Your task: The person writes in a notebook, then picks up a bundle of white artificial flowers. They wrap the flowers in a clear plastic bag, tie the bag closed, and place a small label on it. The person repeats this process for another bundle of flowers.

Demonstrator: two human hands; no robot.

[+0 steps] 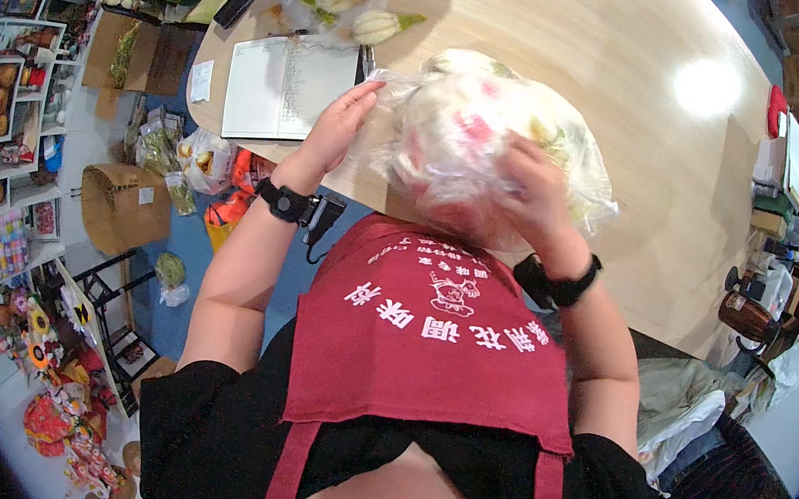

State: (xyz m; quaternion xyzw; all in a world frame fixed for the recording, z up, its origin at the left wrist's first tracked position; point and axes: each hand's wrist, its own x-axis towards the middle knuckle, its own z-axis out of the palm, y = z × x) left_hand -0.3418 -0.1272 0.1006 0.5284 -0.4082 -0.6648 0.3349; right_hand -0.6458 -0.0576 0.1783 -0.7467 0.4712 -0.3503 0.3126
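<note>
A clear plastic bag (445, 131) stuffed with white, pink and greenish fluffy items lies on the wooden table (652, 169) against its near edge. My left hand (340, 124) is at the bag's left side, with thumb and fingertips pinching a gathered part of the thin film. Against the right front of the bag rests my right hand (533, 184), its fingers bent and slightly blurred; whether they grip the film cannot be told. Left of the bag, an open notebook (258, 87) with handwriting lies flat near my left hand.
White-and-green plush flower pieces (376, 27) lie behind the notebook, near a black phone (239, 1). Folders (793, 161) stand by the right edge. Shelves of small goods (18, 101) and a cardboard box (125, 209) are at left. A person in dark clothing (718, 473) is at lower right.
</note>
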